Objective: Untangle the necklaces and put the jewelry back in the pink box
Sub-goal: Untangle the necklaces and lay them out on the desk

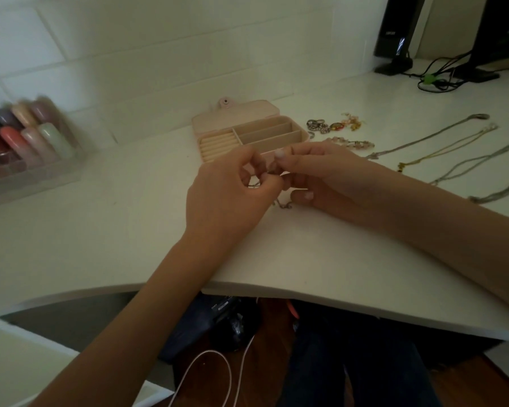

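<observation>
My left hand (232,192) and my right hand (318,177) meet over the white desk, just in front of the open pink box (249,133). Both pinch a thin tangled chain (282,204), most of it hidden by my fingers; a short loop hangs onto the desk below them. The box's lid lies back, and its compartments look empty. To the right lie several straightened necklaces (441,148), a beaded bracelet (353,143), and a cluster of rings and earrings (332,126).
A clear case of coloured bottles (27,142) stands at the left. Black stands and cables (441,74) sit at the back right. The desk's curved front edge (306,292) runs below my forearms; white cords hang underneath.
</observation>
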`<state>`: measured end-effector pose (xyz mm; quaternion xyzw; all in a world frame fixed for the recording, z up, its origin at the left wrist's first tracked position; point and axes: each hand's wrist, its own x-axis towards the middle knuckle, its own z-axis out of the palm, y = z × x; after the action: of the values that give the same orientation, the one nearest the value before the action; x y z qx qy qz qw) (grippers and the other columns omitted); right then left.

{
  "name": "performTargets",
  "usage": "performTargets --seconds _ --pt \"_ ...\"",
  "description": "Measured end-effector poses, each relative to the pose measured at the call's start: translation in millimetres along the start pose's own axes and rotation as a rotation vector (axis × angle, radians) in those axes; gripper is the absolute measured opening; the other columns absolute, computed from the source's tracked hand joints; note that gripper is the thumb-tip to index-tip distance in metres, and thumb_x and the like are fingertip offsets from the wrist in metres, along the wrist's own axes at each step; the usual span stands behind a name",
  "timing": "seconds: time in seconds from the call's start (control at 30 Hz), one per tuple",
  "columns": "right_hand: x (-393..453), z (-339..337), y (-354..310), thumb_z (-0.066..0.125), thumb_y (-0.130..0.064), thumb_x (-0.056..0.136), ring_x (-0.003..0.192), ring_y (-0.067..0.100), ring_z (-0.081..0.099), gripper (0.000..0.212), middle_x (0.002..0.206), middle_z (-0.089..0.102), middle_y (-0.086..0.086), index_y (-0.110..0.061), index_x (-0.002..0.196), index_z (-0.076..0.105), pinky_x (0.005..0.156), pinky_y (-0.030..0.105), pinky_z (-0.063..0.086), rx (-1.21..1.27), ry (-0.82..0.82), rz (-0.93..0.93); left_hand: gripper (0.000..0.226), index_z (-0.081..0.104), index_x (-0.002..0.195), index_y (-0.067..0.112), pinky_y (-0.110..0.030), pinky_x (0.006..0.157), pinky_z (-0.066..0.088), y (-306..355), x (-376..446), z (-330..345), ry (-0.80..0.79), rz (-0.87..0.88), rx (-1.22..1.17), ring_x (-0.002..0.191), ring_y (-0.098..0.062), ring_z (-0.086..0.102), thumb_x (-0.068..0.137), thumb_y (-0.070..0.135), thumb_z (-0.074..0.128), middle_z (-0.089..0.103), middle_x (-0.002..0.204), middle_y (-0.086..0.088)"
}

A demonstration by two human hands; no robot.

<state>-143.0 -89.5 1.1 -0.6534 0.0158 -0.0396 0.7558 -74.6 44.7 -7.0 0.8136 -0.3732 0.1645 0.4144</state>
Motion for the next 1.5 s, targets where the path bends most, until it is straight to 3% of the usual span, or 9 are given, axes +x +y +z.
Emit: performTargets --seconds 0.17,0.3,0.53,0.67,0.83,1.1,1.27,1.4,1.5 --pt "-1 0 -3 0.057 -0.016 0.087 0.059 0.006 0.052 0.014 0.078 0.058 0.001 -0.004 0.093 0.057 0.041 0.014 0.03 0.052 0.002 -0.001 0.019 0.053 0.064 0.021 -0.025 0.052 0.034 -1 1 -1 0.041 -0.033 0.001 0.043 -0.009 0.04 0.067 0.039 0.057 0.048 0.044 0.012" --pt "1 2 4 0.058 -0.007 0.091 0.054 0.007 0.059 0.015 0.067 0.066 -0.001 -0.011 0.078 0.05 0.043 0.016 0.038 -0.393 0.258 -0.184 0.02 0.06 0.066 0.017 -0.024 0.052 0.038 0 2 -1 -0.085 -0.081 -0.089 0.04 -0.007 0.035 0.064 0.036 0.058 0.043 0.039 0.01" --pt "0 -7 -10 0.047 -0.001 0.094 0.046 0.006 0.039 0.012 0.065 0.053 0.003 -0.012 0.088 0.046 0.04 0.016 0.028 0.236 0.175 -0.054 0.014 0.063 0.065 0.015 -0.026 0.057 0.042 -3 4 -6 -0.147 -0.188 -0.25 0.044 -0.003 0.036 0.077 0.01 0.06 0.043 0.04 0.012" --pt "-3 -8 -14 0.05 -0.008 0.084 0.049 0.006 0.034 0.016 0.066 0.05 -0.005 -0.016 0.097 0.048 0.044 0.017 0.023 0.346 -0.007 0.039 0.026 0.071 0.063 0.022 -0.03 0.06 0.04 0 4 -8 -0.178 -0.221 -0.351 0.054 -0.018 0.044 0.079 0.011 0.054 0.06 0.061 -0.019" --pt "-7 -16 -19 0.044 -0.003 0.088 0.048 0.007 0.034 0.017 0.059 0.047 -0.004 -0.017 0.084 0.051 0.044 0.018 0.024 0.161 0.03 0.02 0.036 0.067 0.07 0.006 -0.012 0.039 0.025 5 3 -14 -0.227 -0.276 -0.525 0.033 -0.004 0.025 0.086 -0.005 0.037 0.045 0.033 0.015" --pt "-5 -16 -25 0.05 -0.008 0.093 0.076 0.015 0.067 0.007 0.072 0.064 -0.001 -0.015 0.094 0.051 0.071 0.026 0.055 0.262 0.116 -0.13 0.027 0.064 0.053 0.012 -0.006 0.039 0.029 1 2 -17 -0.232 -0.24 -0.51 0.035 0.0 0.036 0.067 0.013 0.041 0.038 0.035 0.015" --pt "-4 -11 -16 0.052 -0.01 0.094 0.058 0.018 0.068 0.008 0.078 0.065 0.006 -0.01 0.102 0.05 0.055 0.028 0.058 0.049 0.196 -0.167 0.05 0.073 0.059 0.02 -0.018 0.037 0.014 4 0 -17 -0.385 -0.259 -0.648 0.036 -0.006 0.018 0.086 -0.005 0.039 0.036 0.035 0.014" --pt "-5 -10 -16 0.053 -0.01 0.094 0.053 0.018 0.066 0.004 0.073 0.064 0.004 -0.011 0.097 0.05 0.053 0.028 0.057 -0.024 0.254 -0.213 0.017 0.074 0.08 0.017 -0.021 0.041 0.015 4 -1 -18 -0.418 -0.196 -0.585 0.039 -0.009 0.022 0.086 0.02 0.059 0.039 0.04 0.012" --pt "-7 -6 -15 0.053 -0.009 0.094 0.051 0.015 0.062 0.006 0.072 0.064 0.005 -0.01 0.099 0.049 0.054 0.031 0.057 -0.134 0.255 -0.241 0.022 0.071 0.076 0.015 -0.025 0.051 0.021 2 -2 -15 -0.317 -0.187 -0.492 0.047 -0.021 0.025 0.077 0.037 0.074 0.036 0.048 -0.005"
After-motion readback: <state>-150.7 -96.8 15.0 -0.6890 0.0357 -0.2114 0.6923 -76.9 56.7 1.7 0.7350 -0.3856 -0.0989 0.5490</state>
